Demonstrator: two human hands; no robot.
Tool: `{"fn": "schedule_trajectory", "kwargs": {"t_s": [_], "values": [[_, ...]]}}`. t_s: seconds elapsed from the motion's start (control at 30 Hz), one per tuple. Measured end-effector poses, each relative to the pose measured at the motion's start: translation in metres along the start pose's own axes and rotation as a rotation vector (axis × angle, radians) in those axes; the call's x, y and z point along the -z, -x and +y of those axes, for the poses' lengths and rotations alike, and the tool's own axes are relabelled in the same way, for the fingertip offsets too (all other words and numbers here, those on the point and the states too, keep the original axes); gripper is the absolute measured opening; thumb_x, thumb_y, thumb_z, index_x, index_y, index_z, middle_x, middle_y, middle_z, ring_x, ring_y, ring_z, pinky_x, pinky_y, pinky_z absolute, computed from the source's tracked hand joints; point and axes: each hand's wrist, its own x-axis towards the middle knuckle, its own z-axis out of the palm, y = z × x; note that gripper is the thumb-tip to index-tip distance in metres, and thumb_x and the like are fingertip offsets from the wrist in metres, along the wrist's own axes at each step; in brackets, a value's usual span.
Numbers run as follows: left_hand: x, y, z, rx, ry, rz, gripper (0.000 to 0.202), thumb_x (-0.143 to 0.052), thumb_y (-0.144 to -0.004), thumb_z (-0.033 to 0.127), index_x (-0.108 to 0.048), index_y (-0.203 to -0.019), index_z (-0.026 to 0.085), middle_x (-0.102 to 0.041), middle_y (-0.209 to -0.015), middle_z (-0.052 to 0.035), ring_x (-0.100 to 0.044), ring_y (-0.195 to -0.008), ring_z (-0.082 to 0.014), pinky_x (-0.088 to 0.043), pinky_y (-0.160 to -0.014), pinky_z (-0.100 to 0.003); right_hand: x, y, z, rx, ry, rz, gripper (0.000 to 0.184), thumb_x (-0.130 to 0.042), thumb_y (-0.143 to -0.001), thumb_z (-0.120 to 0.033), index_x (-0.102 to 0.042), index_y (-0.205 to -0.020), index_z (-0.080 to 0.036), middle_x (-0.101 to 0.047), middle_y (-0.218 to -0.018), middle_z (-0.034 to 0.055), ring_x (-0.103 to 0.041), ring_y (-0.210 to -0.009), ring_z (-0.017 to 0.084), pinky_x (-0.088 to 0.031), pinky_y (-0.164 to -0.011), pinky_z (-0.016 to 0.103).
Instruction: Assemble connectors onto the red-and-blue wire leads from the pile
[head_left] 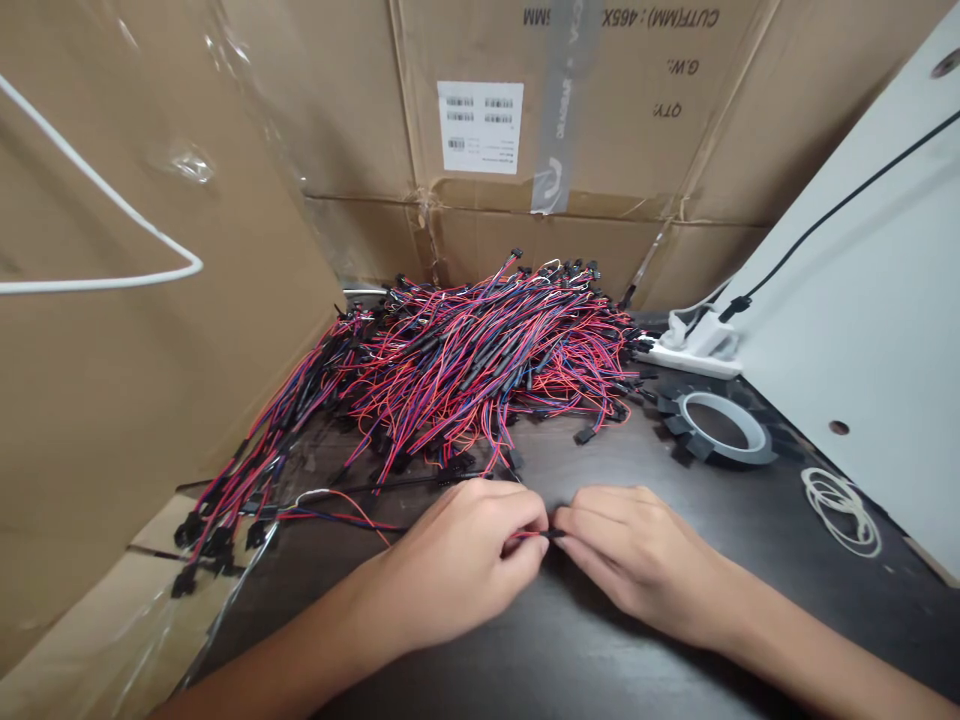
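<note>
My left hand [457,565] and my right hand [637,555] meet low in the middle of the dark table [750,600], knuckles up, fingers pinched. Between their fingertips runs a short red wire with a small black connector [551,535]; each hand grips one end of it. Red and blue leads [337,515] trail off to the left from my left hand. Just beyond the hands lies a large heap of red, blue and black wire leads with black connectors [480,360].
Cardboard boxes [562,150] wall the back and left. A bundle of leads [225,520] hangs over the table's left edge. At right sit a roll of grey tape [724,425], a white power strip [694,345], rubber bands [840,505] and a white panel [862,300].
</note>
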Motion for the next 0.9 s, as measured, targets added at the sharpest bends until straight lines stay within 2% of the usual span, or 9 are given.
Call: {"fn": "schedule_trajectory", "kwargs": {"t_s": [0.37,0.73,0.83,0.9], "values": [[-0.0003,0.0025,-0.0034,-0.123,-0.161,-0.036,0.025,-0.043,-0.093,0.017,-0.055,-0.071,0.015,-0.052,-0.068,0.0018,-0.049,-0.062,-0.0103,-0.031,-0.058,-0.025,0.0013,-0.0008,0.0001,0.016,-0.017,-0.041,0.028,-0.038,-0.096,-0.016,-0.058,-0.078,-0.015,-0.052,-0.068,0.002,-0.043,-0.061,0.014,-0.028,-0.055,0.029],[-0.0006,0.0017,-0.0027,-0.168,-0.176,-0.043,0.024,-0.044,-0.091,0.015,-0.054,-0.07,0.015,-0.053,-0.066,0.0014,-0.05,-0.06,-0.0106,-0.031,-0.056,-0.026,0.0018,0.0004,-0.0003,0.023,-0.05,-0.057,0.025,-0.041,-0.093,-0.012,-0.056,-0.074,-0.016,-0.054,-0.067,0.002,-0.041,-0.061,0.014,-0.026,-0.056,0.029],[-0.0011,0.002,-0.0034,-0.162,-0.178,-0.036,0.025,-0.044,-0.092,0.016,-0.054,-0.069,0.015,-0.052,-0.065,0.0015,-0.049,-0.06,-0.0103,-0.03,-0.055,-0.025,0.003,-0.0005,-0.0019,-0.023,-0.066,-0.074,0.023,-0.041,-0.094,-0.015,-0.056,-0.077,-0.015,-0.055,-0.071,0.0027,-0.044,-0.064,0.015,-0.028,-0.058,0.029],[-0.0013,0.0028,-0.0038,-0.16,-0.188,-0.032,0.025,-0.043,-0.092,0.016,-0.054,-0.069,0.015,-0.052,-0.066,0.0013,-0.049,-0.06,-0.0106,-0.03,-0.055,-0.026,0.0047,-0.0015,-0.0038,-0.088,-0.163,-0.11,0.022,-0.041,-0.095,-0.017,-0.056,-0.079,-0.016,-0.055,-0.073,0.0022,-0.047,-0.067,0.014,-0.032,-0.06,0.027]]}}
